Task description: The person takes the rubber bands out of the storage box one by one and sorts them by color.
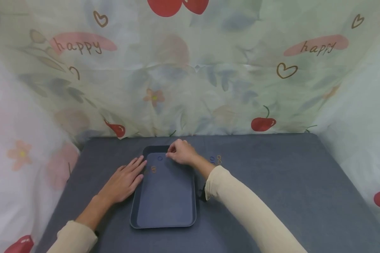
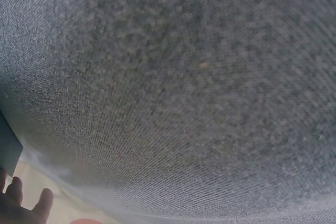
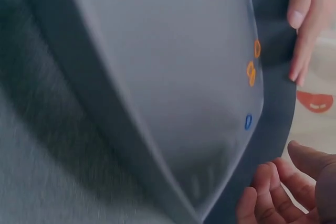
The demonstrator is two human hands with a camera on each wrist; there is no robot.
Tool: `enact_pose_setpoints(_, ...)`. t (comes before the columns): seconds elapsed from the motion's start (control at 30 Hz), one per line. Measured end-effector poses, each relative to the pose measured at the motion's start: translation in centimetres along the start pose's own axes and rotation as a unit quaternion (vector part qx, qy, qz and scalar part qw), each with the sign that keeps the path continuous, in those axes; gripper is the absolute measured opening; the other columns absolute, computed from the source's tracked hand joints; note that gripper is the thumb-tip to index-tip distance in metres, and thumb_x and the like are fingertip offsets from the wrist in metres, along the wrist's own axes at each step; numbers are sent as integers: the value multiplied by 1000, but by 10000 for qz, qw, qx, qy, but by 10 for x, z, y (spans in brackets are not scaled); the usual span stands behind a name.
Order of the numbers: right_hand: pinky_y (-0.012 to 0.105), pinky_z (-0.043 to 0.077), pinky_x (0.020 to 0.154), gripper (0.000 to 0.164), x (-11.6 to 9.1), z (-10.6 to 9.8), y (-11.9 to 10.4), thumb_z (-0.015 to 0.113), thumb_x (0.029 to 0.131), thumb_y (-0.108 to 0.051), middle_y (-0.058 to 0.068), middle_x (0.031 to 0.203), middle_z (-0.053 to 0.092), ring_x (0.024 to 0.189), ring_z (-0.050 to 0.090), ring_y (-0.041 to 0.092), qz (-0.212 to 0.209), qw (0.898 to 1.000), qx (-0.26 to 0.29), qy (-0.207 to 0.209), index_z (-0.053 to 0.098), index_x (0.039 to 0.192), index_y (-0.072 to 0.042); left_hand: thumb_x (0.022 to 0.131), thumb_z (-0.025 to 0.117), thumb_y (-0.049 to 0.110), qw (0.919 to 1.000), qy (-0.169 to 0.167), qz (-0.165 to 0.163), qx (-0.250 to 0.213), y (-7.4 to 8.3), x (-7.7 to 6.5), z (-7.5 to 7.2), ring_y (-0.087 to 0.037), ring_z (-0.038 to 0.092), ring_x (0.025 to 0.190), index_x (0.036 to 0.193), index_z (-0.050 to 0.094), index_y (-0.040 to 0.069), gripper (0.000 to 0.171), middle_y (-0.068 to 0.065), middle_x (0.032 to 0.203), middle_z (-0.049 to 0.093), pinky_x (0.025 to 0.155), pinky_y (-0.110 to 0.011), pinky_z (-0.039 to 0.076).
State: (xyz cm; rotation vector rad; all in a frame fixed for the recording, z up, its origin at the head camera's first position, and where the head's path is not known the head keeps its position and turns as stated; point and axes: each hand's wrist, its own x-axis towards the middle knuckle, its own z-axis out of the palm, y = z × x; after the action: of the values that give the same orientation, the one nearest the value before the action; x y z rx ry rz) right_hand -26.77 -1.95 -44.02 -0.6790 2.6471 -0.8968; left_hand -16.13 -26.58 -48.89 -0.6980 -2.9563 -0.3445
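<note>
My left hand lies with straight fingers on the left rim of a dark grey tray. Over the tray's far right part is my right hand, its fingers bent and fingertips low; I cannot tell whether something is pinched between them. Just left of those fingertips, a small blue ring lies in the tray. Small orange rings lie nearer the left hand. In the right wrist view the blue ring and an orange ring show near the tray's edge, with the right hand beyond them.
On the grey table, right of the tray, more small blue rings and yellow-orange rings lie in two columns, partly behind the right forearm. A patterned curtain hangs behind the table and along both sides.
</note>
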Motion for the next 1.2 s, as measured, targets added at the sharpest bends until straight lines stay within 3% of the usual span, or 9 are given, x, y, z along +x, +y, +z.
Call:
enact_pose_setpoints(0.43,31,50,71,13,16,24,-6,71,91,-25,-7,89,70,79,63,10,437,9979,-282,382,77,96,-15,102,52,24,9999,84,67,63,1,0,-1,-32,33,140,148,41,4,51,-14,155,33,101,-55,36)
enact_pose_setpoints(0.8,34,51,75,16,21,36,-5,71,91,-26,-5,94,70,84,64,14,698,9968,-238,317,76,101,-16,102,52,25,9999,122,66,78,0,1,2,-32,33,140,148,41,5,52,-13,155,32,101,-55,36)
enact_pose_setpoints(1.03,36,51,75,14,24,44,-5,71,91,-27,-8,89,69,82,65,15,773,9950,-374,502,76,99,-17,101,53,25,9999,134,66,78,0,1,2,-33,34,139,148,42,4,52,-14,155,33,101,-55,36)
enact_pose_setpoints(1.2,41,51,78,15,26,50,-8,69,92,-28,-5,96,71,86,66,19,879,9934,-465,579,77,101,-18,102,52,25,9999,133,61,91,-1,0,2,-33,34,139,148,42,4,52,-14,154,33,100,-55,36)
